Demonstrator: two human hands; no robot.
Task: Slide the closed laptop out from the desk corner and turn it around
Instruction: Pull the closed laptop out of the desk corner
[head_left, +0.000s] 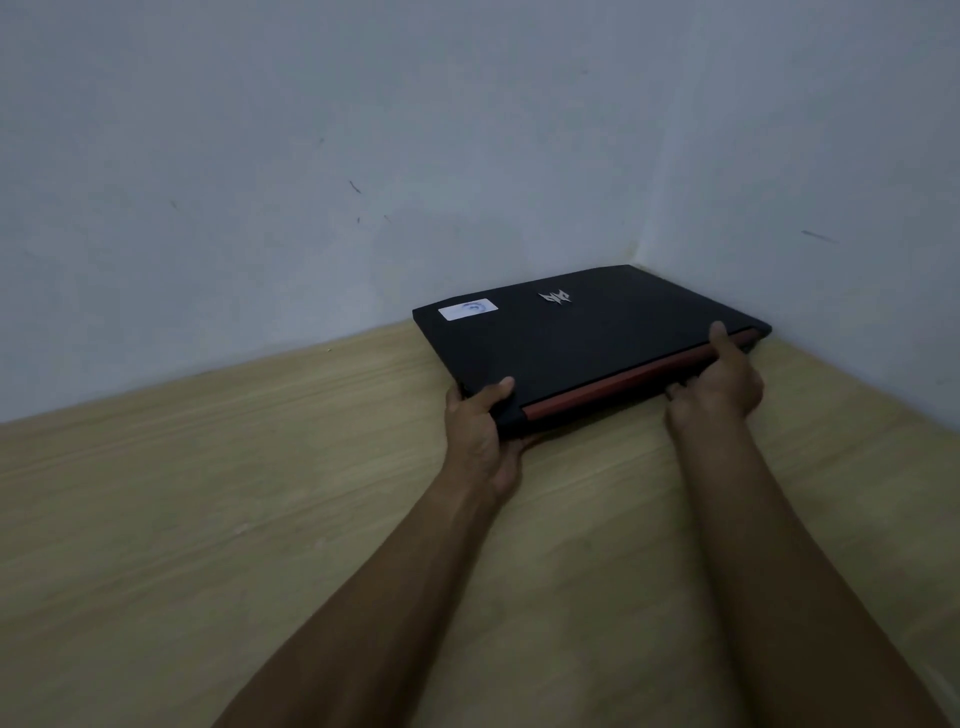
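A closed black laptop (582, 338) lies in the far right corner of the wooden desk (208, 519), its back and right sides close to the two walls. A silver logo and a white sticker mark its lid, and a red hinge strip runs along the edge facing me. My left hand (480, 431) grips the near left corner, thumb on the lid and fingers under the edge. My right hand (719, 376) holds the near edge towards the right, thumb on top of the lid.
Two pale walls (311, 156) meet right behind the laptop and bound the desk at the back and on the right. Light wood surface stretches to the left and towards me.
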